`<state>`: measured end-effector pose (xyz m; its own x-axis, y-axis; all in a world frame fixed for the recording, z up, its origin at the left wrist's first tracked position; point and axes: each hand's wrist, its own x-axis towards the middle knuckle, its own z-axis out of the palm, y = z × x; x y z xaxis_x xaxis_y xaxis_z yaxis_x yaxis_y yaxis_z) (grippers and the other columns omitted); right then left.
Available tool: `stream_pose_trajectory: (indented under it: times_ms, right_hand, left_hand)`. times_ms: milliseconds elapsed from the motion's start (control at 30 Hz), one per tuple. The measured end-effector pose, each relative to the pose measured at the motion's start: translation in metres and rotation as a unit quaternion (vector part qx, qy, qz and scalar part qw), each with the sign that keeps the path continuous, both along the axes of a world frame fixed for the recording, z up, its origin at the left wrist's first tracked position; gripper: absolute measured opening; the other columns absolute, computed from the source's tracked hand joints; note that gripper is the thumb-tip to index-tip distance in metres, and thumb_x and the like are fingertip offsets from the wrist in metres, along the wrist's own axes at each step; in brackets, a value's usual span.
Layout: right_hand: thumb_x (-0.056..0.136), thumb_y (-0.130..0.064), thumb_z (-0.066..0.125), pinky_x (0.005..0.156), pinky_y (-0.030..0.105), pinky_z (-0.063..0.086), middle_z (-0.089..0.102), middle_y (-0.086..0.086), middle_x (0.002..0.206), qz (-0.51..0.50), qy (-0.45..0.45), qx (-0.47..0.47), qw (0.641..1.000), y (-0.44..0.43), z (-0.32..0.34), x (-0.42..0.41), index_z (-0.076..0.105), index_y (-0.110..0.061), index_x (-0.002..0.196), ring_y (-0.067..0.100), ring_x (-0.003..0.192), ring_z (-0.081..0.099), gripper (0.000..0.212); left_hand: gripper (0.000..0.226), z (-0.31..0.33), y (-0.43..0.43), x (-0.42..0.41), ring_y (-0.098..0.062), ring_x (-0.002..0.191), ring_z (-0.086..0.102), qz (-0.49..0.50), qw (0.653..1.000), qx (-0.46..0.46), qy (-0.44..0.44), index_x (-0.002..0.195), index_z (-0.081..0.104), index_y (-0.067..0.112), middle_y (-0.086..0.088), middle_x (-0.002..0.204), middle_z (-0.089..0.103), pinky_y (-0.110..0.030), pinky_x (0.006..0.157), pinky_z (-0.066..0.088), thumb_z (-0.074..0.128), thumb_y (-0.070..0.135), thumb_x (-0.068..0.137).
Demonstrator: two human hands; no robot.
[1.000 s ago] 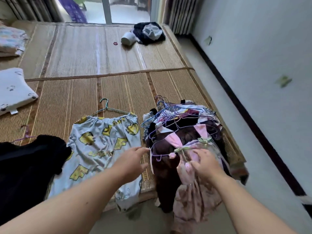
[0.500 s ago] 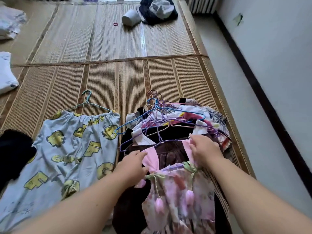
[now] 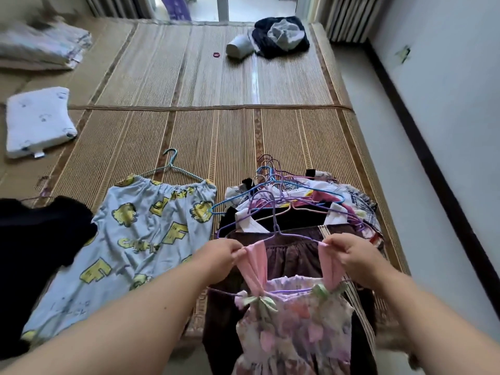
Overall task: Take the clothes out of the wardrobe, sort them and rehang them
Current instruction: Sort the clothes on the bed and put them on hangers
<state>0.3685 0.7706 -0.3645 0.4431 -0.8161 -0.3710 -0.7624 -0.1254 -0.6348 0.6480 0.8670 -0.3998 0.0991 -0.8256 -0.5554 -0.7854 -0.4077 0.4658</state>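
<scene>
At six o'clock on the mat [image 3: 243, 136], left hand [image 3: 216, 257] and right hand [image 3: 351, 255] each pinch a floral dress [image 3: 292, 334] strap; raise both grips evenly, purple hanger [image 3: 275, 223] level

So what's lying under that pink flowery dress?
A dark brown garment lies right beneath the floral dress, atop a pile of clothes on hangers. Whatever is lower in that pile is covered.

A bed covered with striped woven straw mats [image 3: 238, 136] fills most of the frame. A white pillow [image 3: 40, 120] lies at left. Along the right runs a strip of pale floor [image 3: 387, 163], then a white wall [image 3: 454, 77] with a dark baseboard [image 3: 422, 147]. At the top, striped curtains [image 3: 349, 17] flank a bright glass door [image 3: 259, 6] letting in daylight.
</scene>
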Motion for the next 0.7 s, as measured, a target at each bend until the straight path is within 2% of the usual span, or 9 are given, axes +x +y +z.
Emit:
stream_pose_trajectory:
  times_ms: [67, 133, 233, 333, 400, 467, 533, 600, 700]
  right_hand:
    - [0.089, -0.012, 0.061, 0.058, 0.011, 0.039, 0.066, -0.011, 0.068, -0.016, -0.032, 0.024, 0.999, 0.018, 0.02, 0.011, 0.068, -0.027, 0.071, -0.006, 0.06, 0.053, 0.025]
    - [0.088, -0.011, 0.062, 0.059, 0.013, 0.04, 0.065, -0.011, 0.065, -0.022, -0.05, 0.039, 0.998, 0.04, 0.039, 0.033, 0.069, -0.026, 0.069, -0.005, 0.058, 0.051, 0.025]
    - [0.087, -0.009, 0.064, 0.063, 0.024, 0.043, 0.066, -0.006, 0.067, -0.003, -0.038, 0.046, 0.998, 0.076, 0.06, 0.08, 0.068, -0.026, 0.068, 0.005, 0.064, 0.051, 0.026]
    - [0.086, -0.005, 0.062, 0.056, 0.02, 0.041, 0.062, -0.01, 0.06, 0.018, -0.047, 0.063, 0.997, 0.116, 0.077, 0.142, 0.068, -0.026, 0.067, 0.0, 0.056, 0.048, 0.029]
    - [0.086, -0.009, 0.063, 0.056, 0.019, 0.041, 0.062, -0.009, 0.062, 0.042, -0.061, 0.071, 0.995, 0.142, 0.087, 0.19, 0.069, -0.027, 0.07, 0.0, 0.056, 0.048, 0.025]
    - [0.088, -0.015, 0.064, 0.059, 0.025, 0.041, 0.062, -0.007, 0.065, 0.069, -0.071, 0.077, 0.992, 0.168, 0.096, 0.245, 0.069, -0.028, 0.072, 0.006, 0.061, 0.049, 0.02]
    - [0.089, -0.016, 0.063, 0.061, 0.027, 0.04, 0.063, -0.007, 0.066, 0.096, -0.071, 0.075, 0.99, 0.189, 0.099, 0.297, 0.07, -0.028, 0.072, 0.008, 0.064, 0.049, 0.022]
    - [0.09, -0.013, 0.06, 0.063, 0.03, 0.04, 0.067, -0.001, 0.077, 0.137, -0.052, 0.076, 0.986, 0.209, 0.1, 0.355, 0.069, -0.026, 0.078, 0.015, 0.069, 0.053, 0.021]
    - [0.091, -0.011, 0.057, 0.067, 0.034, 0.05, 0.069, 0.003, 0.093, 0.207, -0.023, 0.065, 0.976, 0.239, 0.102, 0.442, 0.068, -0.026, 0.097, 0.023, 0.079, 0.064, 0.02]
  left_hand:
    - [0.023, 0.021, 0.02, 0.015, -0.011, 0.076, 0.056, 0.006, 0.999, -0.008, 0.035, 0.097, 0.067, 0.029, 0.005, 0.088, 0.067, -0.023, 0.06, 0.038, 0.047, 0.04, 0.096]
    - [0.023, 0.041, 0.049, 0.037, -0.007, 0.065, 0.052, 0.018, 0.998, -0.013, 0.059, 0.083, 0.065, 0.029, 0.008, 0.072, 0.062, -0.022, 0.054, 0.035, 0.049, 0.04, 0.095]
    - [0.024, 0.067, 0.098, 0.081, -0.008, 0.067, 0.055, 0.042, 0.997, -0.028, 0.061, 0.077, 0.064, 0.029, 0.012, 0.069, 0.062, -0.024, 0.056, 0.038, 0.052, 0.041, 0.093]
    - [0.025, 0.096, 0.152, 0.142, -0.013, 0.075, 0.058, 0.07, 0.996, -0.046, 0.011, 0.076, 0.061, 0.028, 0.009, 0.076, 0.064, -0.028, 0.064, 0.043, 0.052, 0.046, 0.091]
    - [0.026, 0.113, 0.19, 0.185, -0.016, 0.08, 0.059, 0.091, 0.994, -0.053, -0.011, 0.08, 0.063, 0.026, 0.007, 0.079, 0.065, -0.03, 0.067, 0.043, 0.052, 0.046, 0.092]
    - [0.025, 0.129, 0.231, 0.231, -0.013, 0.076, 0.058, 0.118, 0.991, -0.064, -0.024, 0.076, 0.063, 0.028, 0.006, 0.075, 0.063, -0.029, 0.063, 0.04, 0.052, 0.046, 0.091]
    - [0.028, 0.144, 0.269, 0.274, -0.01, 0.07, 0.055, 0.146, 0.985, -0.077, -0.045, 0.065, 0.056, 0.033, 0.007, 0.068, 0.06, -0.026, 0.059, 0.037, 0.053, 0.046, 0.09]
    - [0.026, 0.159, 0.309, 0.319, -0.007, 0.073, 0.056, 0.19, 0.975, -0.096, -0.067, 0.065, 0.055, 0.034, 0.012, 0.07, 0.059, -0.026, 0.06, 0.038, 0.053, 0.046, 0.089]
    - [0.021, 0.177, 0.365, 0.381, -0.004, 0.078, 0.055, 0.24, 0.956, -0.103, -0.13, 0.07, 0.055, 0.037, 0.018, 0.074, 0.058, -0.027, 0.062, 0.038, 0.052, 0.046, 0.088]
